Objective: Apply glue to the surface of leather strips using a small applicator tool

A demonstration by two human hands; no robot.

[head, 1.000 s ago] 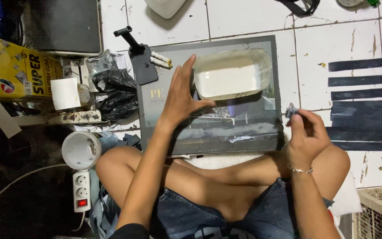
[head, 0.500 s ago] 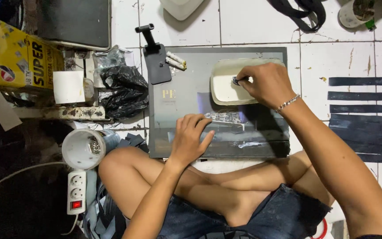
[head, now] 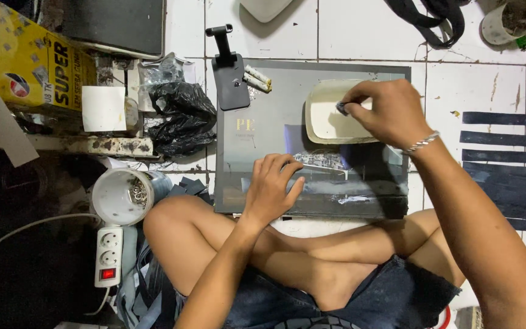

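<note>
While seated cross-legged on the tiled floor [head: 366, 36], reaching with the right hand [head: 388, 109] over a white tray [head: 330, 122], fingers pinching a small dark piece [head: 341, 108] at the tips. Piece held just above the tray's inside, near its upper middle; cannot tell whether touching the bottom. Tray lying on the far right part of a dark board [head: 263, 122], long axis running left to right, directly under the fingertips. Right hand clearly the nearer one; wrist bent, forearm coming in from the lower right, bracelet [head: 421, 144] at the wrist. Left hand [head: 272, 189] resting on the board's near edge, well apart from the tray, fingers loosely curled and together, holding nothing, pressing the board down against the legs. Beside the board's far left corner: a black phone stand [head: 229, 73] and two pale sticks [head: 257, 78]. Farther left: a black bag [head: 178, 116], a yellow box [head: 38, 61], a white cup [head: 120, 195] on its side, a power strip [head: 109, 256].
</note>
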